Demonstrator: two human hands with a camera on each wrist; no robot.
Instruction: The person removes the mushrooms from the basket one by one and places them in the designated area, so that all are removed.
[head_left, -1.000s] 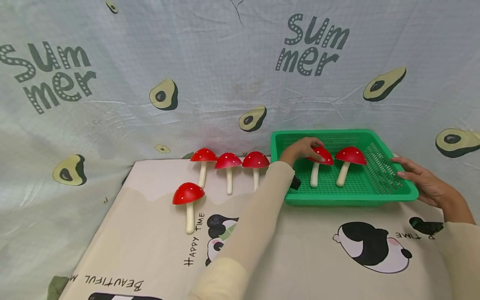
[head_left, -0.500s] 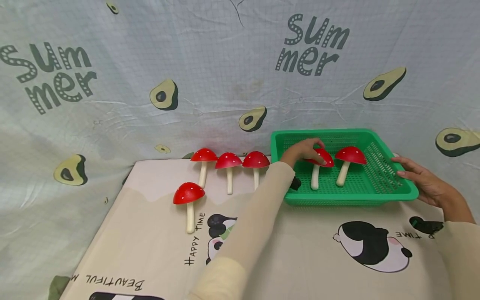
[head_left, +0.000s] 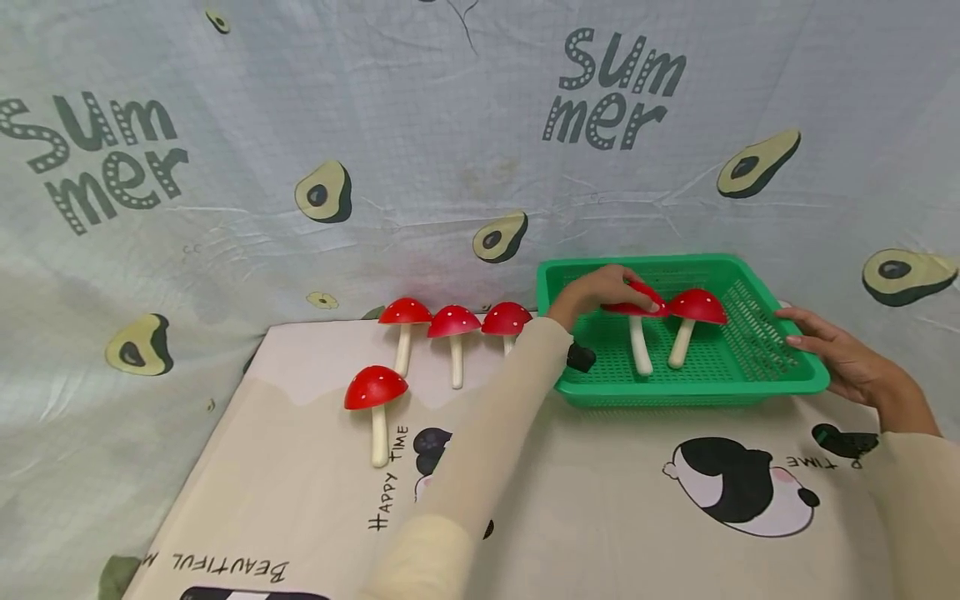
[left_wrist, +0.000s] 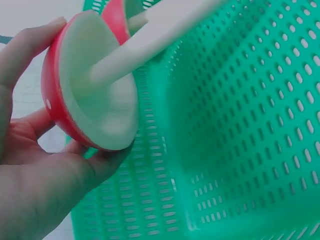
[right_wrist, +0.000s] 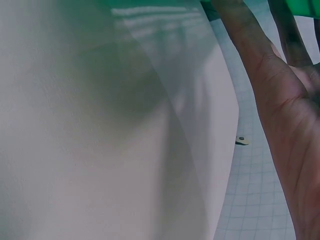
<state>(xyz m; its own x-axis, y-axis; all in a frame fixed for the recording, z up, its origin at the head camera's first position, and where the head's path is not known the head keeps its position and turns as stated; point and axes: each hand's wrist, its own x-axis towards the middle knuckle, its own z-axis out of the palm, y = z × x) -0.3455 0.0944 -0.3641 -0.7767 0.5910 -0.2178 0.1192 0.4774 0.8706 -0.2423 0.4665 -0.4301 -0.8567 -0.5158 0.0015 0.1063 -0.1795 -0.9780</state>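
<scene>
My left hand [head_left: 603, 287] grips a toy mushroom by its red, white-dotted cap [head_left: 633, 302], inside the green plastic basket [head_left: 697, 390]. In the left wrist view the fingers and thumb go round the rim of that cap [left_wrist: 52, 90], and the pale stem [left_wrist: 145, 52] points away from the palm. A second toy mushroom [head_left: 696, 308] lies in the basket just right of the held one; from the head, their caps meet or overlap. At the basket's right end my right hand [head_left: 847, 354] holds the rim, its lower fingers partly hidden.
Left of the basket, three more red-capped mushrooms [head_left: 453, 323] lie in a row along the table's back edge. Another mushroom [head_left: 377, 392] lies nearer. A printed cloth [head_left: 420, 125] hangs behind the patterned tabletop [head_left: 600, 500].
My left hand has turned the gripped mushroom, so its stem's lower end has swung right and its cap has tilted toward the neighbouring mushroom. The right hand stays at the rim. The head view shifted slightly.
</scene>
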